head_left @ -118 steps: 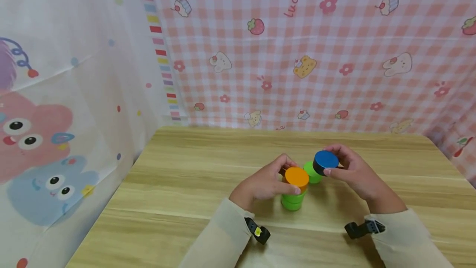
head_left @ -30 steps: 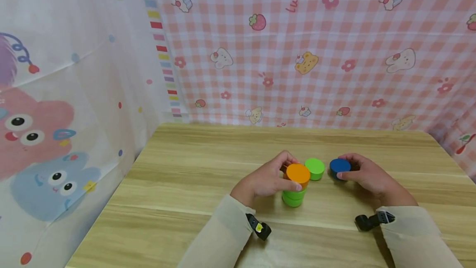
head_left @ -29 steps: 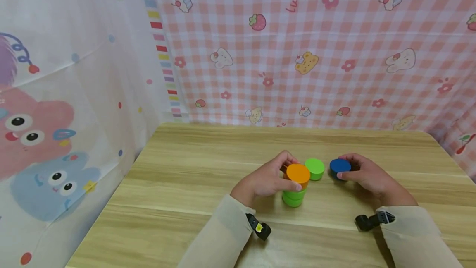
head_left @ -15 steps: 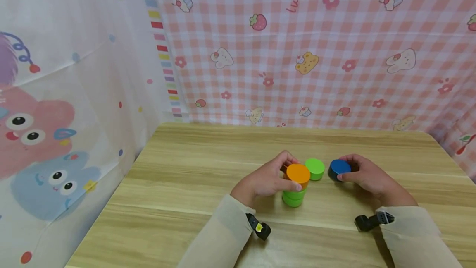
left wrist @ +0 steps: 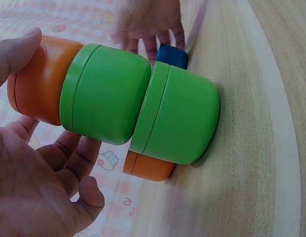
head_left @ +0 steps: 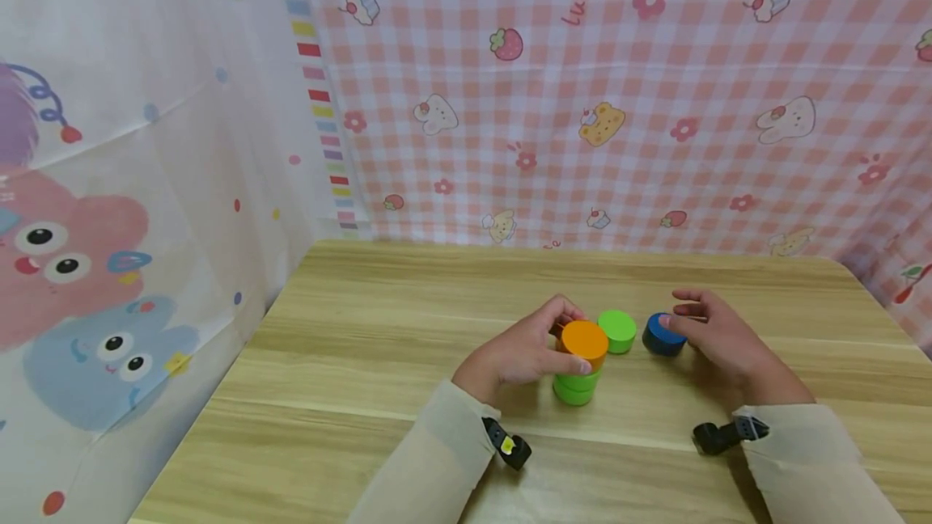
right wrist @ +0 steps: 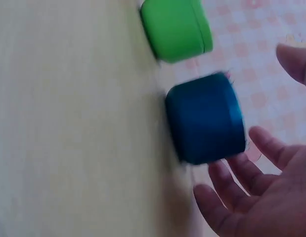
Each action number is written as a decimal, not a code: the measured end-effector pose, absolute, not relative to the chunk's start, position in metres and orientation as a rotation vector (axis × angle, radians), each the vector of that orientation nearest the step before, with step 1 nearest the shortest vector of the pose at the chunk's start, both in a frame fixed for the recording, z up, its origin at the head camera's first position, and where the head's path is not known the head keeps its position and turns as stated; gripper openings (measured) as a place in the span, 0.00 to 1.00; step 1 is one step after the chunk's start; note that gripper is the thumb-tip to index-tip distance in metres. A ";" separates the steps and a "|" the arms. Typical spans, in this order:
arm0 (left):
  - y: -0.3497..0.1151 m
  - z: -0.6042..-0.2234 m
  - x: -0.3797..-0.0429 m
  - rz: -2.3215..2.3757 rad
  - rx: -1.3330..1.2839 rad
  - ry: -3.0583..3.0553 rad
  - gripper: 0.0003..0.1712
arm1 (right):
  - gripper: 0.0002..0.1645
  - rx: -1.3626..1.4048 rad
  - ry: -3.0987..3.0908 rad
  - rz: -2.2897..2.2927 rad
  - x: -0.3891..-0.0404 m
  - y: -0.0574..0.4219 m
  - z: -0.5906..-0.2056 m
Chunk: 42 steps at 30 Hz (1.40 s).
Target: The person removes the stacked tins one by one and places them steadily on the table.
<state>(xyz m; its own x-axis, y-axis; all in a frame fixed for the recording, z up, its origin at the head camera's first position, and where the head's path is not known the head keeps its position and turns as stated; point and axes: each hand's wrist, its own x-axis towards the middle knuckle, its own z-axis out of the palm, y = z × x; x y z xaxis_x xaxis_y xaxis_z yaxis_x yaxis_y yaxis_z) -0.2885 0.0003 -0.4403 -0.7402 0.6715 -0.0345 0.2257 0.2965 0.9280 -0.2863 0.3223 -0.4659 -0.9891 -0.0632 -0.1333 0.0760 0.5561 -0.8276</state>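
My left hand holds a small orange lidded jar between thumb and fingers. This jar tops an upright stack, above two green jars, the lower green jar resting on the table. A separate green jar stands just behind and right of the stack. Further right, a dark blue jar sits on the table. Around it, apart from its sides, are the spread fingers of my right hand; the right wrist view shows the thumb clear of it too. A second orange jar shows partly behind the stack.
The wooden table runs back to a pink checked cloth. A white cartoon-print cloth hangs at the left. Black camera straps circle both wrists.
My right hand has moved the blue jar from above the separate green jar to the table at right, then released it, fingers lifting away. My left hand keeps its hold on the orange jar.
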 end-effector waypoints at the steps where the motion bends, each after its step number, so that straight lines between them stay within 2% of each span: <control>1: 0.000 -0.440 -0.289 1.437 0.805 2.151 0.29 | 0.49 0.020 2.652 -1.431 -0.286 0.320 -0.463; 9: 0.001 -0.441 -0.289 1.439 0.802 2.150 0.29 | 0.49 0.083 2.701 -1.620 -0.272 0.290 -0.432; 16: 0.001 -0.441 -0.289 1.447 0.801 2.140 0.30 | 0.39 -0.119 2.746 -1.642 -0.252 0.264 -0.410; 22: 0.002 -0.441 -0.288 1.463 0.817 2.122 0.30 | 0.37 -0.212 2.752 -1.624 -0.239 0.250 -0.397; 30: 0.001 -0.441 -0.288 1.458 0.833 2.134 0.30 | 0.32 -0.319 2.746 -1.631 -0.231 0.240 -0.390; 42: -0.002 -0.443 -0.290 1.444 0.845 2.130 0.34 | 0.32 -0.363 2.732 -1.646 -0.230 0.237 -0.392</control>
<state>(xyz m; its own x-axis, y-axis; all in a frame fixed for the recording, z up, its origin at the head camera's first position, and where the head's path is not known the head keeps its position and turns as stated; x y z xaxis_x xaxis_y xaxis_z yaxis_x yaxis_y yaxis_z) -0.2903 -0.0020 -0.4426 -0.7221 0.6917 -0.0127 0.2445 0.2723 0.9306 -0.2295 0.2368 -0.3919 -0.9721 -0.1570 0.1741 -0.2273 0.4490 -0.8641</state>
